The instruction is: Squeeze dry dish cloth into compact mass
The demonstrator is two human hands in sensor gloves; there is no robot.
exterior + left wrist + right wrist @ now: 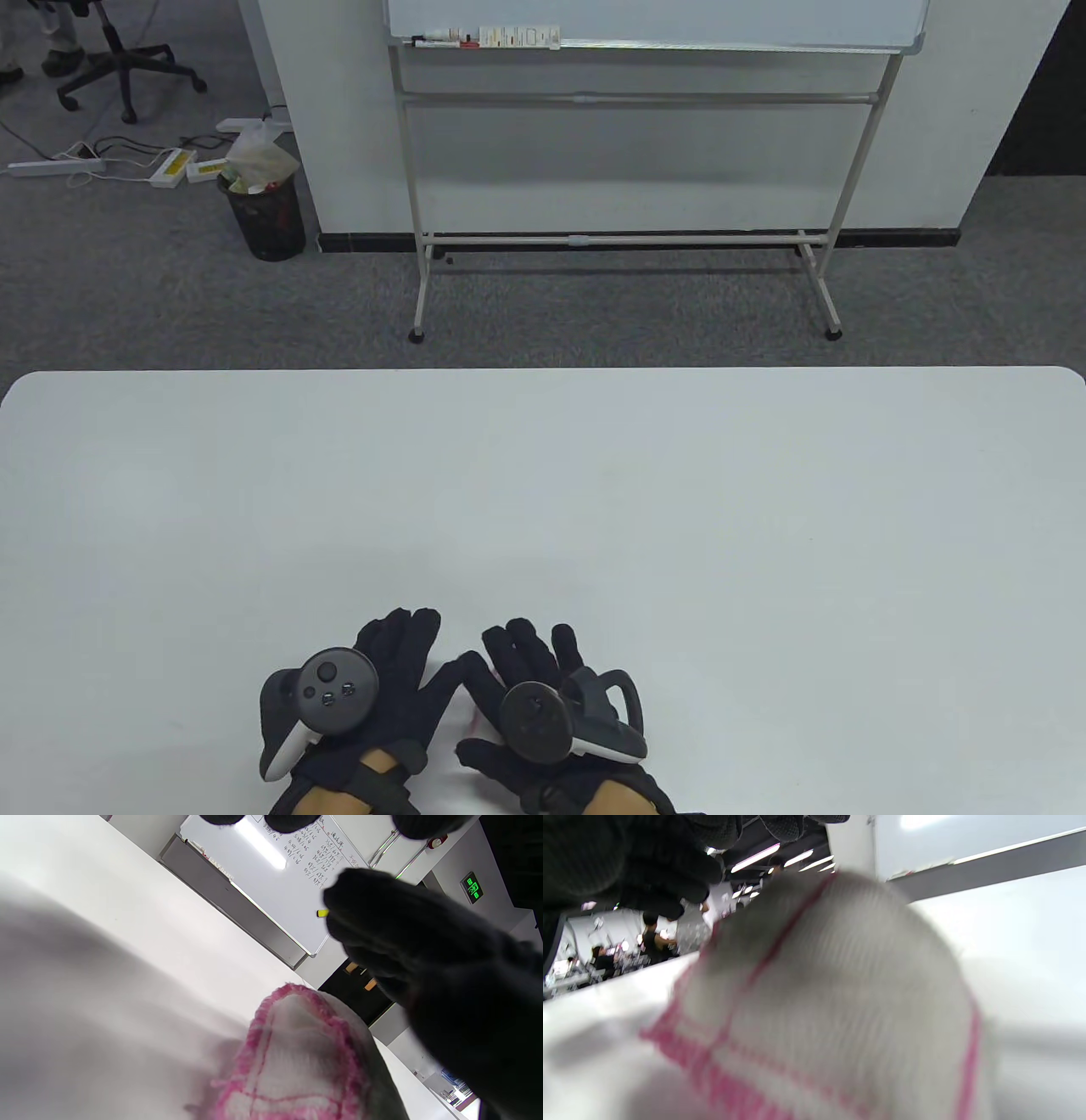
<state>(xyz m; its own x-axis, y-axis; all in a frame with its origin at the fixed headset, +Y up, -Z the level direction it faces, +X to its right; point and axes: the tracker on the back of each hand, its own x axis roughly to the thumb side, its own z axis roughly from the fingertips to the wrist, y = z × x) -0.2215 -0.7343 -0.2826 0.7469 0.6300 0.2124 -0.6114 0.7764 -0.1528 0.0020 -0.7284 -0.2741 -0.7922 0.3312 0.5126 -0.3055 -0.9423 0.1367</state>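
Both hands are lying side by side, palms down, at the near edge of the worktop (543, 475). Left hand (373, 679) is resting with fingers extended and thumb reaching toward the right hand (530, 688), which is likewise lying with fingers spread. Neither is gripping the cloth (297, 1065). This white cloth with pink stripes is bunching between and beneath the palms, only a pink sliver showing in the table view. Behind the worktop a whiteboard (653, 21) is standing.
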